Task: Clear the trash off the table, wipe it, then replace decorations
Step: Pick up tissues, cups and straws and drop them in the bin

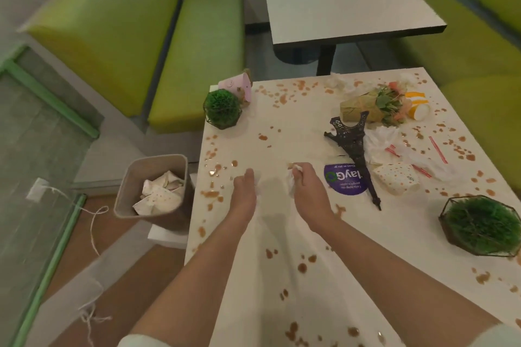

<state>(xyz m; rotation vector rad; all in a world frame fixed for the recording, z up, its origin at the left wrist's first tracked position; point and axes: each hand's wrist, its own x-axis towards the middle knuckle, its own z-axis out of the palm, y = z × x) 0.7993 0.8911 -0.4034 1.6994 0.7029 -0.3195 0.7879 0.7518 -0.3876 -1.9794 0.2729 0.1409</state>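
Note:
The white table [282,127] is spattered with brown stains. My right hand [307,191] grips a crumpled white napkin [291,177] over the table's middle. My left hand [244,191] hovers beside it with straight fingers, holding nothing. A grey trash bin [127,191] with crumpled paper inside stands on the floor left of the table. More trash lies at the right: a dotted paper cup [397,177], white wrappers with striped straws [406,149], an orange-and-white cup [418,110] and tissues [338,80] at the far edge.
Decorations on the table: a fallen dark Eiffel tower model [353,146], a flower bouquet [375,107], green plant balls in wire holders at the far left [222,107] and near right [482,225], and a tipped pink pot [236,87]. Green benches and another table [338,0] stand behind.

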